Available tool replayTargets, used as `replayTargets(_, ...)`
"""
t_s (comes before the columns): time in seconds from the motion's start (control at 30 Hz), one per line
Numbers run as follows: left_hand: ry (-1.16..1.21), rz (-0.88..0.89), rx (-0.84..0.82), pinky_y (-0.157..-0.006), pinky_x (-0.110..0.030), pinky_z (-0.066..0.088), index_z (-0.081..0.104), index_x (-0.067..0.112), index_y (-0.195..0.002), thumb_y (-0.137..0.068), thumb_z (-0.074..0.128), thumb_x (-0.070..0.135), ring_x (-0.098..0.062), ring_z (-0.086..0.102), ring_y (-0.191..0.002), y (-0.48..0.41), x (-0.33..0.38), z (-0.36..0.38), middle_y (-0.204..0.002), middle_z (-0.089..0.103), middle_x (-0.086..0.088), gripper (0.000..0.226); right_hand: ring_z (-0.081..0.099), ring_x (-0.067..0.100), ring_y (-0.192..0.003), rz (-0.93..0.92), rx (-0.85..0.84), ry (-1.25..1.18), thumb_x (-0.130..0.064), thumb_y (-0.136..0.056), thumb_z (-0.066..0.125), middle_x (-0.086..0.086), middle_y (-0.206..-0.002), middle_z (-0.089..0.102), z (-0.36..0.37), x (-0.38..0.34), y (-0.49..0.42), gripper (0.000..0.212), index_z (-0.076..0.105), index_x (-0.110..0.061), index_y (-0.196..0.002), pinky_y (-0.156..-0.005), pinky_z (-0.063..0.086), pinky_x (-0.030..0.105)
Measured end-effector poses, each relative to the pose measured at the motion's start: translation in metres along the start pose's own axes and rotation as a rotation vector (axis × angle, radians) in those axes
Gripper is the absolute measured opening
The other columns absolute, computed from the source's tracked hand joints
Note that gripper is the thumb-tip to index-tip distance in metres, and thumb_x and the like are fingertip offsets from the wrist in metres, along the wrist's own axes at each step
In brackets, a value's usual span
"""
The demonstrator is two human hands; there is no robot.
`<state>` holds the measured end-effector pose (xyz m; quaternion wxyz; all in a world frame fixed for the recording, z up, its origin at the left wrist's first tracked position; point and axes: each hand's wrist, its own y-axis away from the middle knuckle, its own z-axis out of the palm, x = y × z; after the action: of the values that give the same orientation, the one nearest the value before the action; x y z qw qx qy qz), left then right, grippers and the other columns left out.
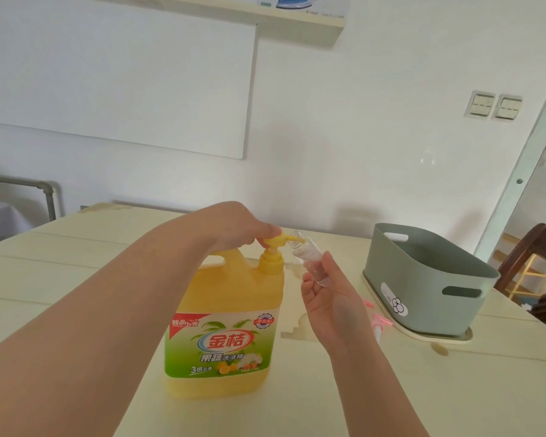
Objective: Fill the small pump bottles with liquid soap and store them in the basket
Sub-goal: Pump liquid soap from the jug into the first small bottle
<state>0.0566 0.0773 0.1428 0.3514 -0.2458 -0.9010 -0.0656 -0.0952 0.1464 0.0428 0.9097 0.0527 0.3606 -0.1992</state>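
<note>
I find the left hand curled over the yellow pump head of the big soap jug, fingers closed on top of it, ready to press. The right hand holds the small clear bottle tilted, fingers loosely wrapped round its lower half, open neck touching or just beside the spout at the hand's 11 o'clock. I cannot tell whether the spout tip sits inside the neck.

Risks, as I judge them: a hard press could send soap past the narrow neck onto the table; the loose grip may let the bottle slip. The basket stands at 3 o'clock from the jug, well apart; I see nothing in it.
</note>
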Motion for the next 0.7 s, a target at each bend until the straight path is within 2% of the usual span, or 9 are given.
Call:
replayTargets(0.1, -0.051, -0.003, 0.000, -0.086, -0.029, 0.040, 0.069, 0.025, -0.079, -0.086, 0.055, 0.053, -0.016, 0.055, -0.092, 0.0014, 0.0003, -0.0003, -0.085, 0.057, 0.008, 0.032, 0.056, 0.010, -0.056, 0.001, 0.010, -0.006, -0.024, -0.074, 0.066, 0.002, -0.069, 0.066, -0.0001, 0.0008, 0.0007, 0.025, 0.061, -0.007, -0.091, -0.052, 0.050, 0.015)
replayTargets(0.23, 0.018, -0.001, -0.001, -0.085, -0.030, 0.039, 0.069, 0.024, -0.076, -0.087, 0.053, 0.052, -0.017, 0.054, -0.094, 0.0036, -0.0013, 0.0025, -0.086, 0.057, 0.006, 0.034, 0.057, 0.010, -0.056, 0.001, 0.014, -0.004, -0.024, -0.073, 0.067, 0.003, -0.070, 0.066, 0.0014, 0.0000, 0.0025, 0.024, 0.062, -0.007, -0.089, -0.052, 0.051, 0.015)
replayTargets(0.4, 0.121, -0.003, 0.030, -0.085, -0.033, 0.038, 0.067, 0.023, -0.067, -0.088, 0.049, 0.054, -0.015, 0.049, -0.078, 0.0018, -0.0022, 0.0035, -0.072, 0.051, 0.004, 0.042, 0.057, 0.010, -0.058, -0.024, -0.007, -0.008, -0.023, -0.076, 0.067, 0.004, -0.073, 0.065, 0.0047, -0.0050, 0.0027, 0.019, 0.063, -0.007, -0.086, -0.054, 0.051, 0.016)
replayTargets(0.7, 0.046, -0.004, 0.031, -0.076, -0.030, 0.037, 0.062, 0.023, -0.071, -0.085, 0.056, 0.053, -0.011, 0.048, -0.071, -0.0005, -0.0019, 0.0034, -0.076, 0.054, 0.004, 0.034, 0.057, 0.010, -0.058, -0.026, -0.014, -0.003, -0.022, -0.080, 0.065, 0.003, -0.072, 0.064, -0.0005, -0.0011, -0.0001, 0.016, 0.063, -0.007, -0.086, -0.054, 0.051, 0.015)
